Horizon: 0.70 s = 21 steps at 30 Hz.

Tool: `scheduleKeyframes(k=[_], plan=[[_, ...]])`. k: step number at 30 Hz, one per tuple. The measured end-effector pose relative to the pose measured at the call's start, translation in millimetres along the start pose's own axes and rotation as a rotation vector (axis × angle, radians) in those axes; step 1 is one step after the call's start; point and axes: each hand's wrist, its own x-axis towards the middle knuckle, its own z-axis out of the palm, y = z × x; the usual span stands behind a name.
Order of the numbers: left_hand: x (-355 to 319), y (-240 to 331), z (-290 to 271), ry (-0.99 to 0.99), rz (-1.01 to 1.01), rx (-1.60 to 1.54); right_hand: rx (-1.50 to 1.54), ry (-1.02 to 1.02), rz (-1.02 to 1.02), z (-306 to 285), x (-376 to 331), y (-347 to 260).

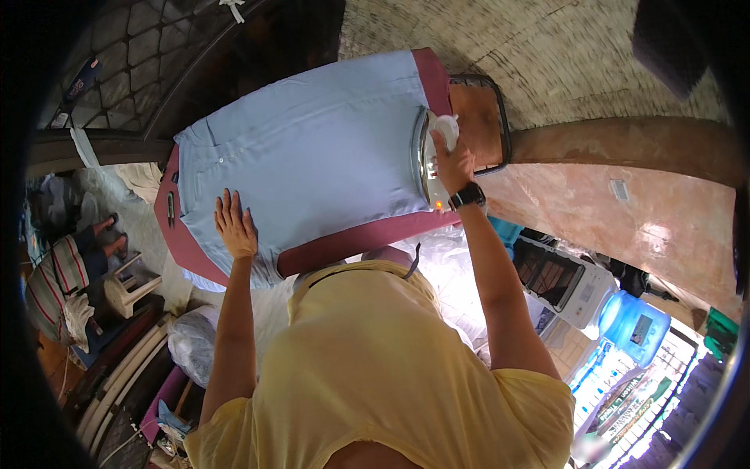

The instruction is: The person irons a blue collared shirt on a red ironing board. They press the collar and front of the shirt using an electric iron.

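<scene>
A light blue shirt (312, 148) with small buttons lies spread over a maroon ironing board (344, 238). My left hand (234, 224) rests flat on the shirt near its left end, fingers stretched out. At the right end of the board my right hand (453, 168) grips a clothes iron (426, 160) with a shiny rim and a white body. An orange light glows at the iron's near end. The iron stands at the shirt's right edge; its soleplate is hidden from me. On my right wrist sits a black watch (466, 195).
A black metal frame with a brown panel (478, 117) extends past the board's right end. To the right are a white appliance (574, 289) and a blue water jug (637, 328). At left stand a cream stool (125, 293), a person in a striped garment (58, 273) and a plastic bag (193, 344).
</scene>
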Motion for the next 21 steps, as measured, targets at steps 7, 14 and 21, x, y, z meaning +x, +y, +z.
scheduleKeyframes(k=[7, 14, 21], plan=[[-18, -18, -21, 0.177, -0.122, -0.068, -0.025, -0.168, 0.182, -70, 64, 13], [-85, -137, 9, 0.265, -0.776, -0.188, -0.034, -0.168, 0.252, -71, 136, 65], [-96, -174, 25, 0.135, -0.929, -0.521, -0.145, -0.170, 0.259, -41, 133, 98]])
